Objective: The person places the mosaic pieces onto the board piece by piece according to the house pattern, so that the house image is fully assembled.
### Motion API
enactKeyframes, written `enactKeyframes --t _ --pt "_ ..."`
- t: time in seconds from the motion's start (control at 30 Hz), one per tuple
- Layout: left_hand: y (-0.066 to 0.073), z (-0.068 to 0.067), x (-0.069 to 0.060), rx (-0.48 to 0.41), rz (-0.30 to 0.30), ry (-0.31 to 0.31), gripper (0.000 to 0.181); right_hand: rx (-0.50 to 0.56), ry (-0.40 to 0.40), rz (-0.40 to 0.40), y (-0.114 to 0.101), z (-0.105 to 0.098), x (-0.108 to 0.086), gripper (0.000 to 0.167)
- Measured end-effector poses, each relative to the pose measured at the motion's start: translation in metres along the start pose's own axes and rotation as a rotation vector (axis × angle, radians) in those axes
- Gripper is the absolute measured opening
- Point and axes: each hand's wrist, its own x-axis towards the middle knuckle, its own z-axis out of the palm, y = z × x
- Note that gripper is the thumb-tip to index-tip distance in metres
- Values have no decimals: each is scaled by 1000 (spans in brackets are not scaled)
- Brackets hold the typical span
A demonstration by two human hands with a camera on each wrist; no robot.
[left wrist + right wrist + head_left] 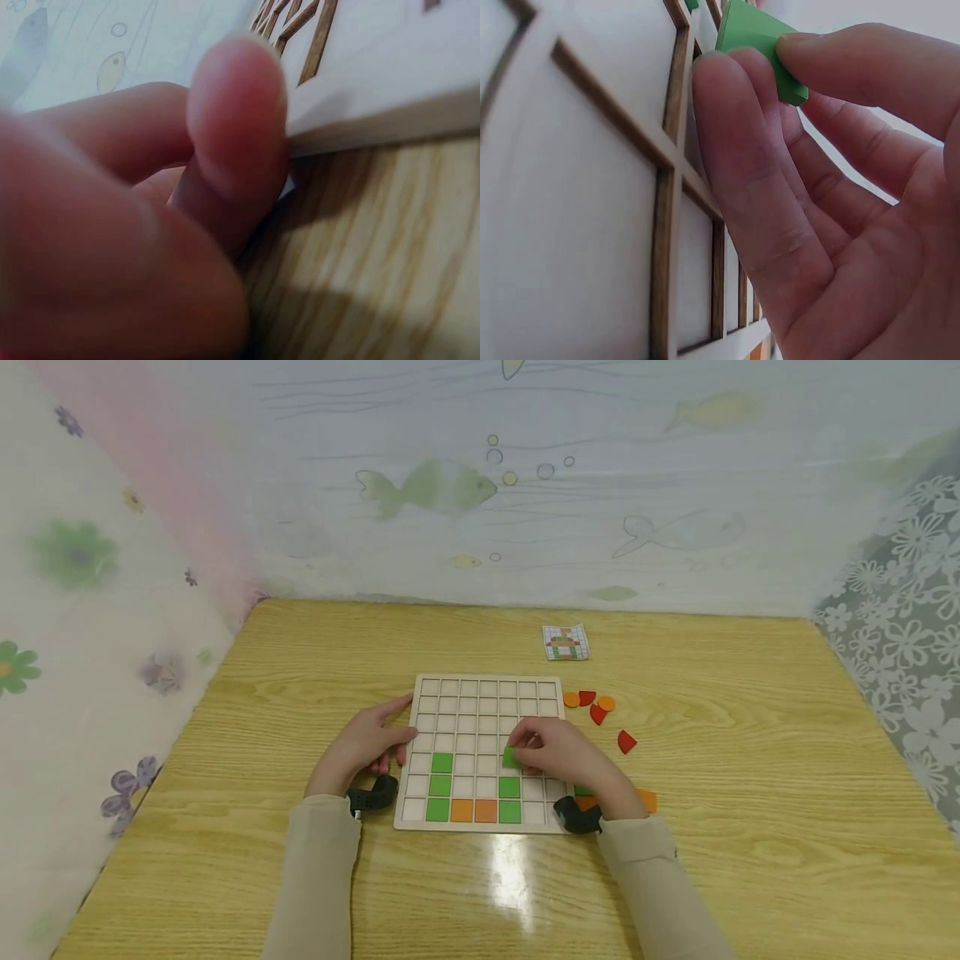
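The right hand's [562,752] grip pinches a green square [512,757], tilted at the grid board [468,724], which lies well apart from the desk's [750,735] back edge. The left hand [363,743], its grip relaxed, touches the board's side facing the desk's left edge. Toward the desk's right edge lie orange discs [606,703] and red wedges [627,742]; a picture card [566,643] lies near its back edge.
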Motion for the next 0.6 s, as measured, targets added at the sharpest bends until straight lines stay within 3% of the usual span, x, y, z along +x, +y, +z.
enactKeyframes --t 0.6 --pt "0 0 0 13 5 4 58 -139 10 -44 -3 5 1 3"
